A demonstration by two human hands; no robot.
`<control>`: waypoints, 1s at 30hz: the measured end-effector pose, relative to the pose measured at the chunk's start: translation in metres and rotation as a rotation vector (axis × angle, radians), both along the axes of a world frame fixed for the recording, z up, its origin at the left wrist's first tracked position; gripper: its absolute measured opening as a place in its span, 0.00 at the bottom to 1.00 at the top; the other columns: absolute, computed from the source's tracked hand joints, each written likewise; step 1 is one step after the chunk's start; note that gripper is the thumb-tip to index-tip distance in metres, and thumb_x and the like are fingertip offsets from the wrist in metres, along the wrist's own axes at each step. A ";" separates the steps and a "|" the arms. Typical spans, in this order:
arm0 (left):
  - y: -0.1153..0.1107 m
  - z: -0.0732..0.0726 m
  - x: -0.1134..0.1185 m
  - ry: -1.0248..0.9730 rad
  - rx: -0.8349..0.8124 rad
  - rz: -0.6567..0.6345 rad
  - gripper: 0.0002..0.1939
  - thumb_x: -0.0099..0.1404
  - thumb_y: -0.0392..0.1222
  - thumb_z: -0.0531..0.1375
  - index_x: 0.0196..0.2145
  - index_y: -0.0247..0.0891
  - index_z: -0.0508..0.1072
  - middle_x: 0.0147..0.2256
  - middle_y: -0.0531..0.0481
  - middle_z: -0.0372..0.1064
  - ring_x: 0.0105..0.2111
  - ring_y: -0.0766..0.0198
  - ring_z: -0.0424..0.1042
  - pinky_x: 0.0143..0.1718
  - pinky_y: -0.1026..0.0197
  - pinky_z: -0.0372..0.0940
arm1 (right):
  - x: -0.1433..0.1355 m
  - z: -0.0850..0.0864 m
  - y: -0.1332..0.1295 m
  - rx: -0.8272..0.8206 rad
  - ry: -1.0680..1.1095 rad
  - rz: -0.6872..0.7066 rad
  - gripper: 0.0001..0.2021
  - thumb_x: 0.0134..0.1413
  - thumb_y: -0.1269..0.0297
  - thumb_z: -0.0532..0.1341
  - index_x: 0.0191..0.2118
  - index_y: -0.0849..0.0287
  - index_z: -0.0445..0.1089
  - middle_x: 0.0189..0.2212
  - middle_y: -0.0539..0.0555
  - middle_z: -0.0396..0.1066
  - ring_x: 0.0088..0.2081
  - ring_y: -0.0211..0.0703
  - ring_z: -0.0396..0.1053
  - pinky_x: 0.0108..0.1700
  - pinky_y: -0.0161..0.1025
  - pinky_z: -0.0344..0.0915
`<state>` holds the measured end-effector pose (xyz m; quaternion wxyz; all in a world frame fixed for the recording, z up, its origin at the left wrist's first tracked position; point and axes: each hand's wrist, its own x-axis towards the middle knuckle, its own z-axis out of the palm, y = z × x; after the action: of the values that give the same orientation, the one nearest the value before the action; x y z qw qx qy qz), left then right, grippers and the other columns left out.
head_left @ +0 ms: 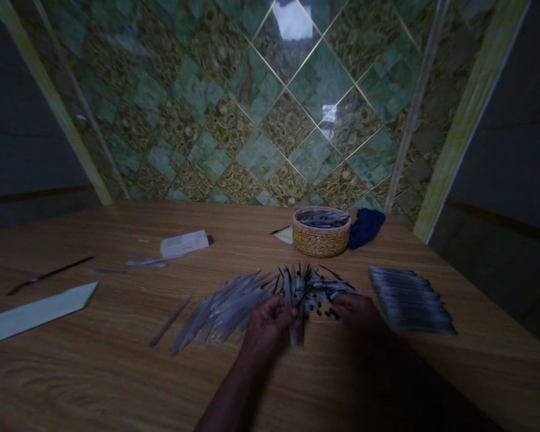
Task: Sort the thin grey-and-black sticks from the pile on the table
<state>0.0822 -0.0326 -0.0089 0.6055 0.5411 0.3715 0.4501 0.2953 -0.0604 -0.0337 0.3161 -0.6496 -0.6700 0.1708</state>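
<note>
My left hand point(268, 323) is closed, thumb and fingers pinching a slim, greyish translucent strip point(293, 333) that stands nearly upright in view. To its left lies a fanned pile of similar slim strips point(222, 307). My right hand point(354, 308) has its fingers drawn together at the right edge of the small black cap-like pieces point(318, 305); what they hold, if anything, is too dark to make out. Thin black sticks point(303, 276) lie jumbled just beyond both hands. Right of my right hand, slim dark-tipped sticks point(409, 303) lie side by side in a neat row.
A round woven basket point(321, 240) full of slim grey sticks stands at the back, beside a dark blue cloth point(366, 227). Leftward on the wooden table point(94, 384) are a white box point(184, 243), a thin black stick point(49, 276) and a long pale strip of card point(36, 312).
</note>
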 end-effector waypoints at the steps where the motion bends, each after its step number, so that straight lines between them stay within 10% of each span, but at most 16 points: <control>1: 0.000 -0.001 0.000 0.002 -0.012 0.007 0.10 0.47 0.41 0.65 0.22 0.36 0.67 0.17 0.55 0.65 0.18 0.68 0.63 0.20 0.66 0.57 | -0.001 -0.002 0.001 -0.030 -0.145 0.003 0.09 0.51 0.68 0.53 0.28 0.58 0.71 0.27 0.52 0.73 0.32 0.40 0.70 0.33 0.34 0.62; 9: 0.002 -0.018 0.000 0.171 0.010 -0.037 0.12 0.49 0.46 0.64 0.22 0.35 0.67 0.15 0.57 0.60 0.14 0.72 0.57 0.16 0.69 0.48 | -0.031 -0.013 0.009 -0.194 -0.727 -0.034 0.14 0.58 0.67 0.48 0.43 0.58 0.70 0.35 0.61 0.75 0.37 0.49 0.73 0.35 0.39 0.64; 30: 0.021 -0.026 -0.014 0.197 0.049 0.022 0.16 0.47 0.47 0.64 0.19 0.36 0.63 0.15 0.59 0.55 0.15 0.74 0.52 0.17 0.68 0.46 | -0.048 0.001 0.003 -0.186 -0.642 0.029 0.14 0.57 0.61 0.50 0.38 0.58 0.72 0.35 0.61 0.75 0.37 0.51 0.73 0.36 0.41 0.65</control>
<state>0.0682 -0.0120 -0.0349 0.5476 0.5933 0.4242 0.4101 0.2469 -0.0577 -0.0324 0.0258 -0.6867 -0.7261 0.0221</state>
